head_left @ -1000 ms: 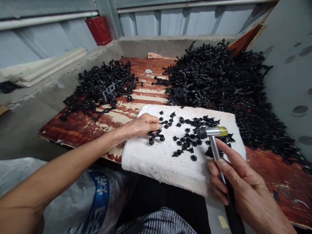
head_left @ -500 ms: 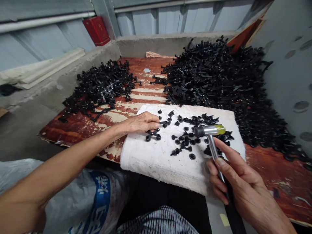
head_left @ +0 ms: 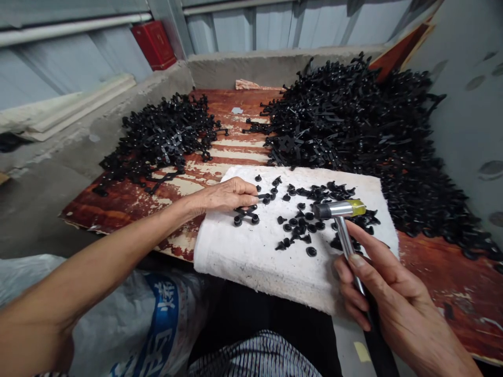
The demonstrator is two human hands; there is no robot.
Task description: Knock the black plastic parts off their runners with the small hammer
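My left hand (head_left: 226,196) rests on a white pad (head_left: 259,256), its fingers pinched on a black cross-shaped plastic piece (head_left: 245,214) lying flat there. Several small black caps (head_left: 302,225) are scattered over the middle of the pad. My right hand (head_left: 393,303) is wrapped round the handle of a small hammer (head_left: 340,209), whose metal head with a yellow tip hovers just above the caps, to the right of the cross piece.
A worn red board (head_left: 129,201) carries the pad. A small heap of black cross pieces (head_left: 161,139) lies at the left, a large heap (head_left: 353,131) at the right and back. A red box (head_left: 154,44) stands by the wall. A white sack (head_left: 129,324) lies below.
Almost nothing has moved. The view shifted slightly, my left hand stays pinched on the cross piece and the hammer stays over the caps.
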